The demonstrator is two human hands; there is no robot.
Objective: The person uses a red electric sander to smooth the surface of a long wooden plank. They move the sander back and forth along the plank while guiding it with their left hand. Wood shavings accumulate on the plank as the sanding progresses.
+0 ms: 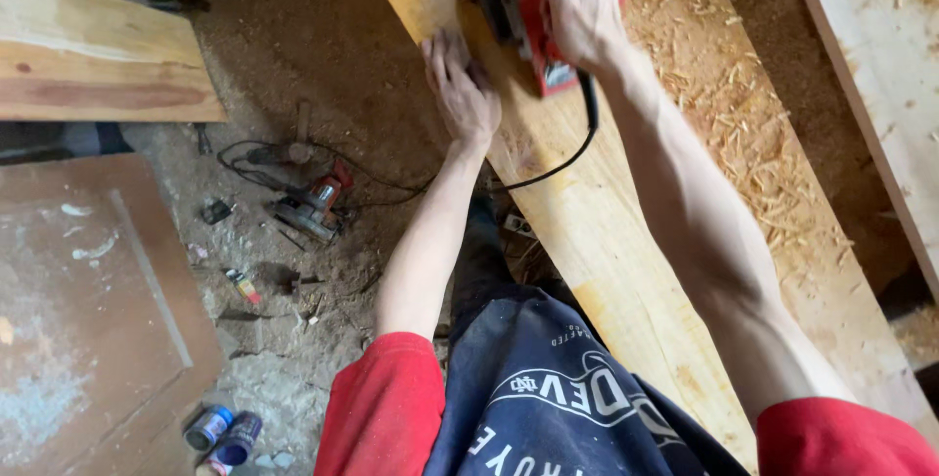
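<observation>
A long pale wooden plank (pixel 597 241) runs from the top centre down to the lower right. On its upper part sits a red electric planer (pixel 533 16) with a black cord (pixel 577 148) looping off its near end. My right hand (pixel 577 6) is wrapped over the planer's top. My left hand (pixel 460 90) lies flat with spread fingers on the plank's left edge, right beside the planer.
Wood shavings (pixel 743 134) cover the surface right of the plank. On the dirt floor lie a red power tool (pixel 313 204) with a cord, two small cans (pixel 223 434) and scraps. A wooden board (pixel 93 55) and brown panel (pixel 88 319) sit at left.
</observation>
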